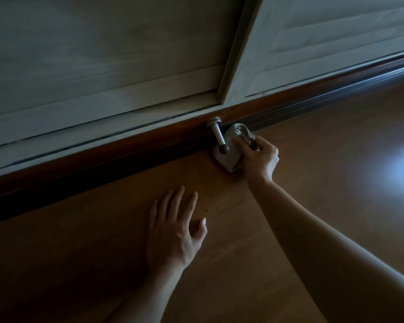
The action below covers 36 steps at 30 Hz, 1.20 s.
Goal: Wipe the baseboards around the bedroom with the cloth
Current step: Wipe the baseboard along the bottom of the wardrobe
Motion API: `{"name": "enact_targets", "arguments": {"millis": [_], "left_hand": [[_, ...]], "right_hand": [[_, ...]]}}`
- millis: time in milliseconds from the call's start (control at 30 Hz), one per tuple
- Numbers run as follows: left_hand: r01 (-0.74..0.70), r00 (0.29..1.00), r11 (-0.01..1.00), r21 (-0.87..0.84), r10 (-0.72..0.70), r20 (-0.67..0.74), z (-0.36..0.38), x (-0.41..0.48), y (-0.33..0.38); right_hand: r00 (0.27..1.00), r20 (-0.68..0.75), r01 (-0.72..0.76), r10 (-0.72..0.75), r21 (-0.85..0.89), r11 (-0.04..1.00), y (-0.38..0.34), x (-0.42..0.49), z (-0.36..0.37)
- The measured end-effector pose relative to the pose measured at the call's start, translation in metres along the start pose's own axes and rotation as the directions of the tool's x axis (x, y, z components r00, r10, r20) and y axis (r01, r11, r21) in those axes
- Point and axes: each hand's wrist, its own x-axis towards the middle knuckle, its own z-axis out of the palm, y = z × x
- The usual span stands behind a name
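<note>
Right hand (260,157) grips the bunched cloth (233,145) vs the dark baseboard (135,145) just beside a doorstop (217,136), left hand (173,231) flat, fingers spread, on the floor (313,148) (empty), so prob mid-job w/ long stretches of board both ways left, though what's wiped can't be told.

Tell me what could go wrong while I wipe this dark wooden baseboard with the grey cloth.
The folded grey cloth in your right hand sits right against the silver metal doorstop jutting from the dark wooden baseboard, so it may snag there. The strip behind the doorstop could easily get skipped, more so in this dim light.
</note>
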Motion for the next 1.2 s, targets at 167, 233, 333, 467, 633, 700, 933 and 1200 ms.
{"name": "enact_targets", "arguments": {"millis": [167,233,333,467,633,700,933,1200], "left_hand": [[-0.001,1.0,0.999,0.038,0.001,0.008,0.001,0.0,-0.001],[-0.003,1.0,0.999,0.047,0.003,0.0,0.0,0.0,0.001],[0.003,0.999,0.999,0.037,-0.002,-0.033,0.001,-0.003,0.0],[0.004,0.999,0.999,0.054,-0.002,-0.04,0.002,-0.002,0.002],[0.129,0.991,0.987,0.093,-0.125,-0.05,-0.001,0.003,0.028],[0.158,0.986,0.985,0.067,-0.154,-0.065,0.004,0.006,0.05],[0.165,0.982,0.986,-0.011,-0.165,-0.088,0.027,0.008,0.084],[0.177,0.979,0.983,0.048,-0.171,-0.111,0.029,0.008,0.088]], "right_hand": [[1.0,0.027,0.006,-0.007,0.041,0.999,0.008,0.004,0.001],[0.994,0.108,0.014,-0.019,0.043,0.999,0.009,0.003,0.002],[0.984,0.174,0.037,-0.041,0.031,0.999,0.01,0.008,-0.001],[0.987,0.142,0.073,-0.074,0.011,0.997,0.013,0.027,-0.018],[0.976,0.186,0.117,-0.114,-0.008,0.993,0.013,0.03,-0.018],[0.949,0.287,0.139,-0.133,-0.001,0.99,0.011,0.019,-0.008],[0.939,0.293,0.185,-0.181,0.014,0.983,0.018,0.035,-0.018],[0.919,0.297,0.269,-0.261,0.014,0.963,0.015,0.03,-0.014]]}}
